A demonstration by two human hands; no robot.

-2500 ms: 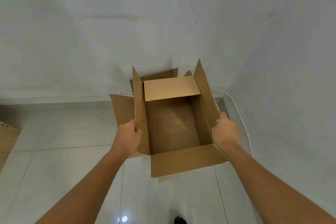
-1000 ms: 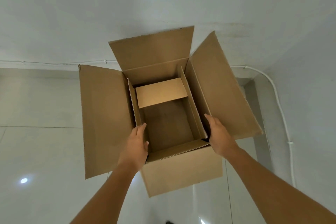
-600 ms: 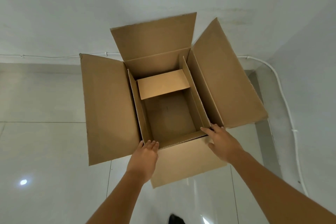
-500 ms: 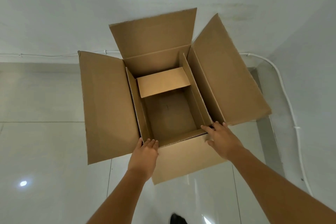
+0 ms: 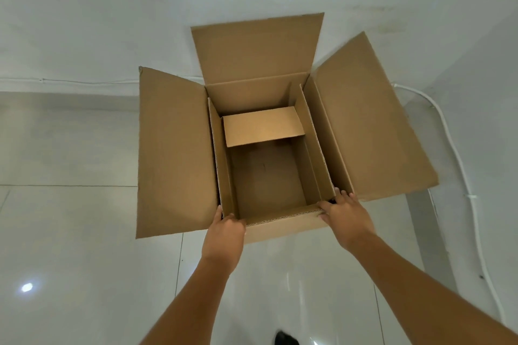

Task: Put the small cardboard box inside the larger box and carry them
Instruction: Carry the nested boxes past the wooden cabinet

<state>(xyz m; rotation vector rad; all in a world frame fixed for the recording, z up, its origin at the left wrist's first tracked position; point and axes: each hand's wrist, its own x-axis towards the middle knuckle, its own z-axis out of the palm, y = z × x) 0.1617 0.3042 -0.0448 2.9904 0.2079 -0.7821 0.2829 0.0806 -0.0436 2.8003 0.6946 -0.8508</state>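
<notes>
The larger cardboard box stands on the floor with its left, far and right flaps spread open. The small cardboard box sits inside it, upright and open-topped, with one far flap folded inward. A thin gap shows along its right side. My left hand is at the near left corner, fingers curled over the near rim. My right hand lies on the near right corner with its fingers spread, touching the rim.
White walls meet in a corner just behind and to the right of the box. A white cable runs along the right wall. The glossy tile floor spreads to the left. A dark shoe tip shows at the bottom edge.
The small box went from held in both hands to resting inside the larger box. Both hands left its sides and drew back to the near corners of the larger box.
</notes>
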